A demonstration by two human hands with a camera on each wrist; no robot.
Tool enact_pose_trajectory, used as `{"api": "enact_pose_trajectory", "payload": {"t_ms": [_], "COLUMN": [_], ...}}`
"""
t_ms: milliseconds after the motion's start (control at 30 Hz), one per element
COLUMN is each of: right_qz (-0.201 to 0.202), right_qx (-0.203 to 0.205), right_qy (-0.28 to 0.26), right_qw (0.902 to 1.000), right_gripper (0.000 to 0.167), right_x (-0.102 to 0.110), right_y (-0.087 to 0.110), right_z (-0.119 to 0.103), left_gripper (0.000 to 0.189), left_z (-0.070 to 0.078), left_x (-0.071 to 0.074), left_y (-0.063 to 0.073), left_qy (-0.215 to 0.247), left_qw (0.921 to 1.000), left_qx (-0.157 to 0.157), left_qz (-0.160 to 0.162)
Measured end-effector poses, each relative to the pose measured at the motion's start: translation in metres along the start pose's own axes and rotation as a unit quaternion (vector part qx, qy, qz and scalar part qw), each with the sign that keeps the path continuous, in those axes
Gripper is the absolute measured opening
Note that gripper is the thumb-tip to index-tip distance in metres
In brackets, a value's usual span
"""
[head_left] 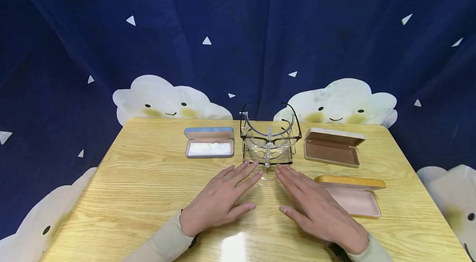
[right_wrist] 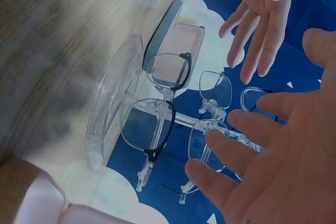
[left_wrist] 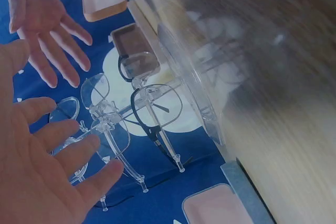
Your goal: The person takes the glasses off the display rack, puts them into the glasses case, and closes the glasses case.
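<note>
A clear plastic display stand (head_left: 269,132) stands upright at the middle of the table, with several pairs of glasses stacked on its tiers. The uppermost glasses (head_left: 253,137) have a dark frame and raised temples. Lower down is a pair with black upper rims (right_wrist: 173,129). Both hands reach toward the stand from the near side, palms facing it and fingers stretched out. My left hand (head_left: 219,198) is at its lower left and my right hand (head_left: 316,208) at its lower right. Neither hand holds anything. The round clear base (left_wrist: 191,85) shows in the left wrist view.
An opened blue glasses case (head_left: 209,130) with a white cloth (head_left: 209,148) inside lies left of the stand. To the right lies an opened white case with a brown lining (head_left: 331,154). Nearer, beside the right hand, is an opened yellow case (head_left: 351,181). A blue curtain (head_left: 238,39) hangs behind the wooden table (head_left: 148,183).
</note>
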State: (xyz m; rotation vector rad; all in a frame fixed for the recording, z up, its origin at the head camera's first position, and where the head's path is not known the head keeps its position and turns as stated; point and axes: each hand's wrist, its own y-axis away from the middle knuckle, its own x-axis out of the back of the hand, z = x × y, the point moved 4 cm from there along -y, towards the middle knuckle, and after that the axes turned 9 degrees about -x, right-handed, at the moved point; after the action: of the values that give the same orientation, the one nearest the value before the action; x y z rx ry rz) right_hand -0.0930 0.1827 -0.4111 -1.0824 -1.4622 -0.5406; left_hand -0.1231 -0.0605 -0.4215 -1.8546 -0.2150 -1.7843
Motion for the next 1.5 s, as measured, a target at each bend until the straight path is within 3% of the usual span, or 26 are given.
{"api": "enact_pose_trajectory", "payload": {"t_ms": [167,400,667,933,1100,1267,1500], "right_qz": [-0.024,-0.036,-0.025,0.011,0.065,0.116,0.153], "right_qx": [-0.038,-0.079,-0.087,-0.083,-0.090,-0.105,-0.135], "right_qy": [-0.053,-0.149,-0.221,-0.247,-0.255,-0.263,-0.274], "right_qw": [0.9976,0.9850,0.9712,0.9654,0.9605,0.9520,0.9398], "right_gripper": [0.077,0.070,0.066,0.061,0.057,0.051,0.040], "right_x": [0.001,0.006,0.007,0.013,0.021,0.028,0.034], "right_y": [-0.001,-0.004,-0.007,-0.014,-0.017,-0.021,-0.027], "right_z": [0.000,0.002,0.004,0.005,0.007,0.011,0.016], "left_gripper": [0.078,0.075,0.065,0.063,0.063,0.058,0.057], "left_z": [0.000,-0.002,-0.003,-0.006,-0.012,-0.018,-0.026], "left_x": [0.001,0.004,0.009,0.014,0.020,0.026,0.032], "left_y": [0.001,0.000,-0.003,-0.005,-0.005,-0.004,-0.005], "left_qy": [0.011,0.034,0.052,0.076,0.081,0.089,0.113], "left_qw": [0.9998,0.9964,0.9917,0.9833,0.9763,0.9668,0.9579], "left_qx": [0.002,-0.011,0.001,0.022,0.037,0.048,0.063], "left_qz": [0.019,0.078,0.118,0.164,0.197,0.235,0.257]}}
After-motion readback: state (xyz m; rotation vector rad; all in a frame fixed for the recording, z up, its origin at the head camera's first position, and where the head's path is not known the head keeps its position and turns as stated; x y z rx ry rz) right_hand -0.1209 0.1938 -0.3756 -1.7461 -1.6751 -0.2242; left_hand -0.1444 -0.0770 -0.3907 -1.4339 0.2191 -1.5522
